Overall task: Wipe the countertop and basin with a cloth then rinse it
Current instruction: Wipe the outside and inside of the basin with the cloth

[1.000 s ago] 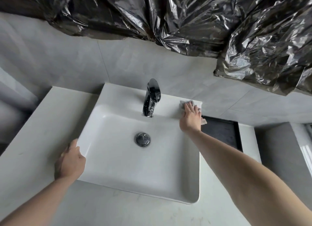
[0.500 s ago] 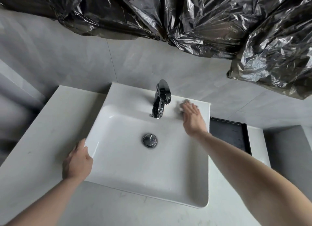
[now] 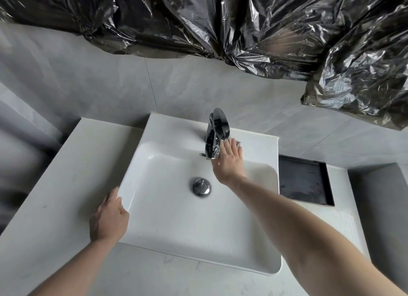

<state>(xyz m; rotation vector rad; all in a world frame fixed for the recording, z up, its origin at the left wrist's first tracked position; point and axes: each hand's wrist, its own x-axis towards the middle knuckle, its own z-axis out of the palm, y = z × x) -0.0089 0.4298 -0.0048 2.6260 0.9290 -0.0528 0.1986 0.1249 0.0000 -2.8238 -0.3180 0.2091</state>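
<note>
Right-hand grip: right hand (image 3: 229, 163) lies flat, fingers extended, pressing a small grey cloth (image 3: 238, 144) onto the back ledge of the basin; this is a press, not a clench.
Cloth position: mostly hidden under the fingertips, only a corner showing just right of the tap base.
Left-hand grip: left hand (image 3: 108, 218) rests on the basin's front-left rim, fingers curled over the edge, holding nothing else.
Tap: chrome tap (image 3: 215, 134) stands upright at the middle of the back ledge, its spout touching or just beside the right hand's index-finger side; contact cannot be confirmed.
Basin: white rectangular basin (image 3: 167, 220) sits on the counter, bowl bare apart from a chrome drain plug (image 3: 201, 186) near its centre.
Countertop: pale countertop (image 3: 55, 185) extends left and in front of the basin, faint marks visible on it.
Right of basin: black recessed tray (image 3: 304, 181) is set into the counter, just beside the basin's right wall.
Wall: grey tiles (image 3: 99, 79) behind, with crumpled black plastic sheeting (image 3: 242, 24) hanging across the top.
</note>
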